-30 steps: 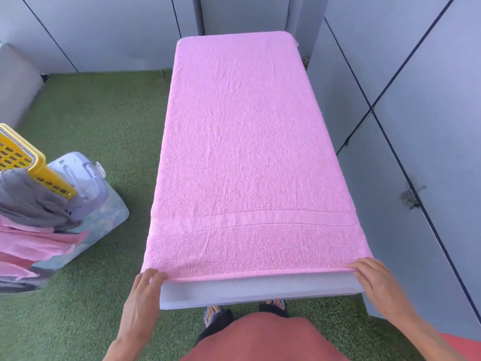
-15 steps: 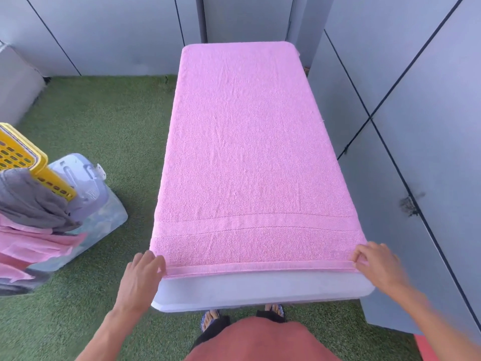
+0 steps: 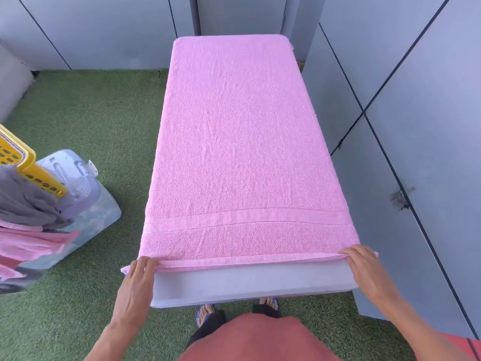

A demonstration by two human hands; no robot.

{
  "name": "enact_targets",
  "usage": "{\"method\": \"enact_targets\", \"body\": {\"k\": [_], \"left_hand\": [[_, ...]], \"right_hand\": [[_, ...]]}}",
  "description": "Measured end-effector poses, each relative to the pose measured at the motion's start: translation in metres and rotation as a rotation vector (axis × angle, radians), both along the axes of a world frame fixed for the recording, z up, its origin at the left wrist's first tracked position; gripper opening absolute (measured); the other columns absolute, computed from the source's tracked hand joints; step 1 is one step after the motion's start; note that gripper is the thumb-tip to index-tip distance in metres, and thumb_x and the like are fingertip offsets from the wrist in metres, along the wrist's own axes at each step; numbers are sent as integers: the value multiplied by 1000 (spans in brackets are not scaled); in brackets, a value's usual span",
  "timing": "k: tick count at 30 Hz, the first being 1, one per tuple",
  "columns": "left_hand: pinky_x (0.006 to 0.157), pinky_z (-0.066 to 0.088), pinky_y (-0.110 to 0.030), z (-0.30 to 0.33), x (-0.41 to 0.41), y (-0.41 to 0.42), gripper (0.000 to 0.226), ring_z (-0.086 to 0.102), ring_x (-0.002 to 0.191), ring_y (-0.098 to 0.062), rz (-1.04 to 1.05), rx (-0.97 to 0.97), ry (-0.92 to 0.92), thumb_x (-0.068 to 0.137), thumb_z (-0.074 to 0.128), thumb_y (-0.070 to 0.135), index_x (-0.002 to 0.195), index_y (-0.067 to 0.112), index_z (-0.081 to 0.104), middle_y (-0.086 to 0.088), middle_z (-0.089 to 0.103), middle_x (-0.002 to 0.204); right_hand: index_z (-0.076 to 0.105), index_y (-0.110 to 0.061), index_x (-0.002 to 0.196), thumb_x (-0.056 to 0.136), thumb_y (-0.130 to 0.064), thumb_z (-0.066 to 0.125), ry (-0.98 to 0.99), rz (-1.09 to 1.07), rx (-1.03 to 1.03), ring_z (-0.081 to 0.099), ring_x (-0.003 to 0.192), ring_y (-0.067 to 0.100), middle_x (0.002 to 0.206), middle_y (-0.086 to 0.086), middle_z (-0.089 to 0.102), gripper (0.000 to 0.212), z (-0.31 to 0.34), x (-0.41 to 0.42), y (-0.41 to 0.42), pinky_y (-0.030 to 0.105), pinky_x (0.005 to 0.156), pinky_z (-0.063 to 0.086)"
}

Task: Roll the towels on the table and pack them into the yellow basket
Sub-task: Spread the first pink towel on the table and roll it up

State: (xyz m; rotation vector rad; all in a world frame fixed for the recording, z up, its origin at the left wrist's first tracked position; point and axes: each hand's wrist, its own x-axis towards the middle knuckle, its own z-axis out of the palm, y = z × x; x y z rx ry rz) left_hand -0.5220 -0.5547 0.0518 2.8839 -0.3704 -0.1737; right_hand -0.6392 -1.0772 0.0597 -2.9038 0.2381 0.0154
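Pink bath towel point(image 3: 242, 152) lies spread flat along the whole length of the white worktop point(image 3: 250, 285), its far end at the wall and its near hem just short of the worktop's near edge, so a bare white strip shows.

Left hand point(image 3: 136, 285) is on the near left corner and right hand point(image 3: 369, 272) on the near right corner. Each grip is closed lightly on the hem: fingers lie over the top of the cloth, and the edge is lifted and turned over into a narrow fold running between the hands. Thumbs are hidden, so whether they are under the cloth I cannot tell.

Step in hand, by my reading: starting the roll. The first turn probably wants to be tight and square to the long sides, both hands moving away at equal pace, or the roll will likely cone.

Material: terry cloth, looped and matte, with a flat woven band and two stitched lines across it near the hem. A few faint creases mid-length. Soft and limp; the corners flop past the hands.

Yellow basket point(image 3: 24, 165), slotted plastic, stands on the green artificial turf point(image 3: 99, 113) to the left, well apart from the worktop, beside a clear plastic tub point(image 3: 86, 204), with grey and pink cloths point(image 3: 23, 230) heaped at that spot.
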Motion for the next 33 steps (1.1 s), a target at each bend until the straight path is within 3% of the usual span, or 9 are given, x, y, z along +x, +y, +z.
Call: {"method": "enact_targets", "body": {"k": [8, 11, 15, 18, 21, 24, 28, 31, 33], "left_hand": [[53, 48, -31, 4, -9, 26, 57, 46, 75, -9, -56, -19, 161, 71, 61, -15, 91, 33, 38, 15, 47, 94], [54, 46, -24, 18, 17, 16, 26, 53, 66, -7, -45, 21, 225, 93, 48, 2, 89, 27, 44, 12, 57, 85], [52, 49, -25, 23, 54, -2, 19, 59, 62, -10, 16, 103, 369, 97, 39, 6, 97, 20, 52, 4, 64, 90], [56, 45, -33, 21, 47, -1, 13, 52, 68, -16, 29, 95, 162, 89, 56, 4, 91, 17, 53, 2, 57, 85], [52, 35, -30, 17, 17, -1, 32, 40, 68, -20, -41, 116, -33, 65, 69, -14, 80, 13, 57, -1, 50, 79], [53, 43, -34, 5, -5, -5, 42, 50, 79, -26, 21, 57, -66, 63, 67, -19, 92, 9, 60, -7, 54, 95], [74, 55, -44, -5, -16, -11, 54, 53, 99, -34, 27, 67, -57, 62, 66, -19, 109, 4, 54, -16, 48, 114], [58, 56, -38, -2, -5, -11, 55, 49, 94, -30, 62, 47, -15, 63, 66, -20, 108, 7, 50, -12, 47, 110], [47, 51, -37, 1, 7, -11, 47, 49, 89, -27, 92, 45, -8, 68, 64, -17, 104, 11, 52, -7, 49, 103]], "right_hand": [[73, -15, 90, 79, 9, 69, 177, -21, 148, 61, 79, 7, 86, -7, 68, 27, 15, -18, -19, 17, 75, 40], [66, -32, 80, 86, -6, 67, 437, -92, 270, 62, 76, -1, 81, -9, 69, 27, 26, 12, -35, 15, 71, 45], [63, -28, 71, 78, -7, 71, 531, -175, 296, 62, 69, 14, 73, 1, 68, 24, 29, 46, -37, 22, 63, 44], [58, -28, 66, 75, -7, 75, 387, -226, 247, 57, 72, 17, 72, -5, 60, 28, 29, 43, -27, 26, 63, 41], [62, -22, 76, 81, -7, 70, 184, -179, 62, 46, 77, 15, 79, -12, 51, 18, 23, 17, -7, 31, 69, 37], [63, -18, 93, 89, -5, 61, 91, -154, 140, 46, 87, 12, 92, -12, 51, 14, 13, -7, 8, 32, 76, 40], [60, -17, 107, 82, -10, 69, 68, -97, 84, 42, 103, 11, 105, -13, 49, 28, 6, -18, 6, 36, 82, 48], [65, -17, 99, 79, -3, 70, 60, -104, 16, 48, 97, 16, 100, -9, 55, 24, 4, -1, -1, 34, 72, 51], [66, -15, 95, 78, 2, 69, 35, -84, -30, 52, 93, 19, 96, -5, 58, 25, 2, 13, -6, 33, 78, 48]]}}
